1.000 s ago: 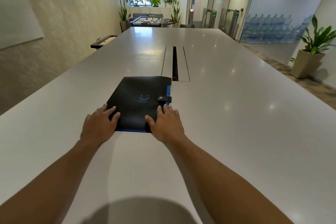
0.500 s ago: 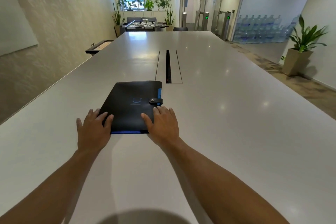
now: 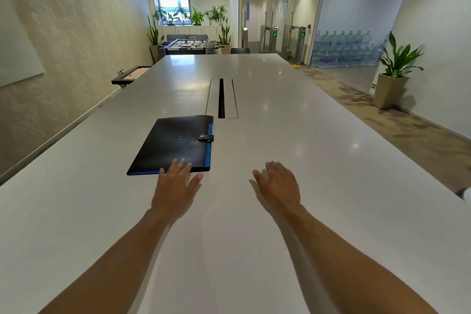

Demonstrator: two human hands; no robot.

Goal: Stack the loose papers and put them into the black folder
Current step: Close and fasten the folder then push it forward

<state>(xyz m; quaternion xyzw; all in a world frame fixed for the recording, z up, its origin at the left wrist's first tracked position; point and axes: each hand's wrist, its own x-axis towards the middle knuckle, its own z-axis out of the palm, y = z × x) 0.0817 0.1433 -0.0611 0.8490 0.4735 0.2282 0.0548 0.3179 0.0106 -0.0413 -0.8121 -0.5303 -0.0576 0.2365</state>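
Office: conference table (image 3: 280,135), turnstiles (image 3: 288,38)

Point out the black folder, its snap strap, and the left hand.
black folder (image 3: 168,145), head view, middle of the closed cover.
snap strap (image 3: 205,137), head view, on the strap's button.
left hand (image 3: 175,186), head view, back of the hand.

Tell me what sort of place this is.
Probably an office meeting or break area: a long white conference table with a cable slot, stacked water-cooler bottles and access turnstiles behind, plus a foosball table.
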